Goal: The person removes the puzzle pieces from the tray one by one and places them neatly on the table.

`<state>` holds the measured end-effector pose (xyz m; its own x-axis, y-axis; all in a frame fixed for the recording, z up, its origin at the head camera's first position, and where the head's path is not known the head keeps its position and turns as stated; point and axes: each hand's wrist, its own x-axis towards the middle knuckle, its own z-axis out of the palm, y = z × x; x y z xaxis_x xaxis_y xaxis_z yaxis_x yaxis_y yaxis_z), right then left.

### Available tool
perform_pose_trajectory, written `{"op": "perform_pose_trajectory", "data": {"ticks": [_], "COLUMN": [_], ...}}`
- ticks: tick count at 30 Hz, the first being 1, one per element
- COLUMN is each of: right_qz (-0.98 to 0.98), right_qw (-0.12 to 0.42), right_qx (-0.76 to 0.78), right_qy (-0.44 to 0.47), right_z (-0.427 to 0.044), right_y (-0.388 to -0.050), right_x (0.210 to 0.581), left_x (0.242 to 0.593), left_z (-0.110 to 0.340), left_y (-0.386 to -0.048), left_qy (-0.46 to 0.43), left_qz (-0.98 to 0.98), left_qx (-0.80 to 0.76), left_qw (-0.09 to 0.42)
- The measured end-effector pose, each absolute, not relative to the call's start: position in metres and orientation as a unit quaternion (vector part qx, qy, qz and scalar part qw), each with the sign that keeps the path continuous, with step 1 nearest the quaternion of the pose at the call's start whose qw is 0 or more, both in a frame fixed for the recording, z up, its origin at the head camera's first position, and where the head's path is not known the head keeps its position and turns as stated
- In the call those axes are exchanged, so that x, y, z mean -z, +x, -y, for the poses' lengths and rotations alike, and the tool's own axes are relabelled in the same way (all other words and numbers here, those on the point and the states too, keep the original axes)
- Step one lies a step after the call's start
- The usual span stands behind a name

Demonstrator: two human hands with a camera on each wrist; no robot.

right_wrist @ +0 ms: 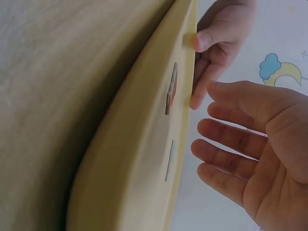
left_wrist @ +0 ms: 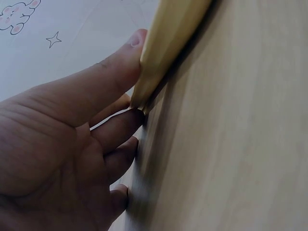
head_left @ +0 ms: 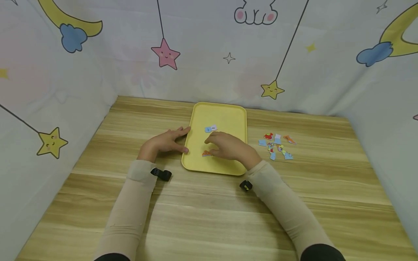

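Observation:
A yellow tray (head_left: 225, 167) lies on the wooden table with a few small jigsaw pieces on it. Near its middle sit a blue piece (head_left: 208, 129) and a whitish piece (head_left: 213, 127), side by side. Lower down is an orange piece (head_left: 206, 153), partly covered by the right fingers in the head view. My left hand (head_left: 165, 141) touches the tray's left rim with thumb and spread fingers. Over the tray, my right hand (head_left: 228, 145) hovers with loosely bent fingers; the right wrist view shows nothing between them.
To the right of the tray, several loose jigsaw pieces (head_left: 277, 141) lie in a cluster on the table (head_left: 202, 214). A white curtain (head_left: 202, 79) printed with stars and moons hangs behind the table and along both sides.

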<state>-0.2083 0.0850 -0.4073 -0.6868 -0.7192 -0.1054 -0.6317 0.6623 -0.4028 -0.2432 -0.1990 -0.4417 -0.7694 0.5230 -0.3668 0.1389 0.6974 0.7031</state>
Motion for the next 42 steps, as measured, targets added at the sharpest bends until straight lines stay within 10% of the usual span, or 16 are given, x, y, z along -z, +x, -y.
{"op": "perform_pose_trajectory", "data": {"ticks": [42], "right_qz": [-0.895], "right_qw": [0.13], "right_qx": [0.111], "right_qy": [-0.412], "right_z": [-0.062], "right_y": [-0.205], "right_x": [0.421], "left_x": [0.442], "left_z": [0.2], "left_y": [-0.244], "left_qy": [0.191], "left_qz": [-0.871], "left_qx": [-0.351], "left_qw": [0.286]}}
